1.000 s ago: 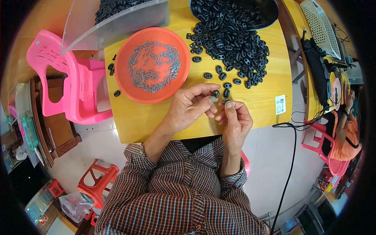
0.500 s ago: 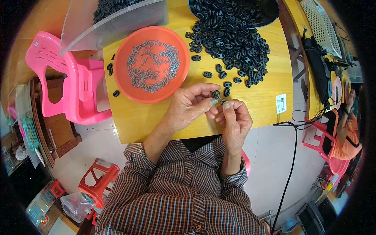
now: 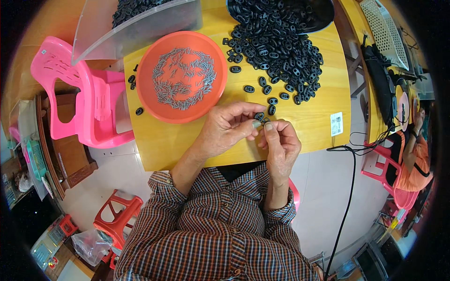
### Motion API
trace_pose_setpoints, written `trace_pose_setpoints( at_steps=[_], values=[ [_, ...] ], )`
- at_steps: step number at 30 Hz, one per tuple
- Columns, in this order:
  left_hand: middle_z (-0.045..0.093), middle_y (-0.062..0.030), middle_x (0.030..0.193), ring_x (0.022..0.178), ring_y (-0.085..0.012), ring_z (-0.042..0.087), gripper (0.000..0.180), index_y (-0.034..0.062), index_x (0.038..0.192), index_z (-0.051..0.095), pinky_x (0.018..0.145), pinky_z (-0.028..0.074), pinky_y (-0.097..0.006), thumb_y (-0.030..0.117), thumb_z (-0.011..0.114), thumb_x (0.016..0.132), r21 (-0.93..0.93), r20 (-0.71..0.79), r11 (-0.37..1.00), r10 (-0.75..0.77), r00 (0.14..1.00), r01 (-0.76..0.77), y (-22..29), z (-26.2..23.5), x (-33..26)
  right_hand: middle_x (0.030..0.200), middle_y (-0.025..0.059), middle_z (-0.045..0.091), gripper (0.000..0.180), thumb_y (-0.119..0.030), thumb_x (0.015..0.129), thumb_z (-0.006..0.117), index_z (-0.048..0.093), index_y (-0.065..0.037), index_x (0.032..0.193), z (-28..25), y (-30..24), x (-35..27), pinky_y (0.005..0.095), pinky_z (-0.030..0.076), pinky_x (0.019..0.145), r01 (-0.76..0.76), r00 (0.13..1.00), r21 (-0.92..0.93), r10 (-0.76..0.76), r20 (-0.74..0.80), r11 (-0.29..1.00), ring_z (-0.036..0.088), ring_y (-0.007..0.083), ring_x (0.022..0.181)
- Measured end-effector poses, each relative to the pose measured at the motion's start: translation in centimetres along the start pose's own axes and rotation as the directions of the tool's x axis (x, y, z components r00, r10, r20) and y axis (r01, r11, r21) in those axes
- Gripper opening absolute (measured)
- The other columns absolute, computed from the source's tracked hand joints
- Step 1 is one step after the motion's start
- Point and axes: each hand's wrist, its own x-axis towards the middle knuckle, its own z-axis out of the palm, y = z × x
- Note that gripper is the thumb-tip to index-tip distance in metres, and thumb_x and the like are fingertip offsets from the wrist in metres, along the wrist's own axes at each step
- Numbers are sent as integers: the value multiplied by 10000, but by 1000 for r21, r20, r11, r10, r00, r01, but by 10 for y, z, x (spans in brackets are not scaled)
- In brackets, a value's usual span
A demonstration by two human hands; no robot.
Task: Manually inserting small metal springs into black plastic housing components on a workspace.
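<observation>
Above the table's near edge, my left hand (image 3: 220,129) pinches a small black oval two-holed piece (image 3: 259,116) between thumb and fingers. Close against it, my right hand (image 3: 281,143) is closed with thumb and forefinger on something small and dark at the piece's lower edge; what exactly it is, the fingers hide. Just beyond my fingertips lie a few loose black pieces like the held one. A large heap of them (image 3: 286,65) spreads across the far right of the table. Left of my hands stands an orange-red bowl (image 3: 143,100) with many small grey metal pins (image 3: 187,84) inside.
A clear plastic bin (image 3: 154,33) with dark pieces stands at the back left. A dark basin (image 3: 323,18) spills the heap at the back. Pink chair (image 3: 84,103) at left; red stool (image 3: 117,218) lower left. A black cable (image 3: 349,196) hangs at right, where another person (image 3: 412,161) sits.
The black piece between my fingertips has tilted and dropped slightly nearer my right thumb. My right thumb has shifted a little to the left. The bowl and heap look the same.
</observation>
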Motion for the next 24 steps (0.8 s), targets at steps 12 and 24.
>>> trace_pose_setpoints(
  at_steps=[12, 24],
  values=[
    [630, -31, 871, 699, -68, 630, 260, -16, 1115, 610, 636, 515, -203, -39, 561, 861, 50, 24, 997, 60, 998, -61, -4, 0, 0, 667, 17, 581, 111, -105, 905, 591, 568, -7, 857, 1, 3, 0, 171, 355, 484, 8, 1000, 3, -7, -13, 1000, 468, 42, 520],
    [608, -45, 865, 710, -92, 634, 268, -25, 1114, 618, 621, 527, -209, -75, 567, 855, 54, 99, 995, 84, 992, -89, 3, -8, -2, 767, 76, 647, 96, -65, 906, 580, 577, 22, 866, -7, -1, 2, 171, 399, 472, -112, 983, 239, 72, 169, 965, 496, 49, 538]
  ],
)
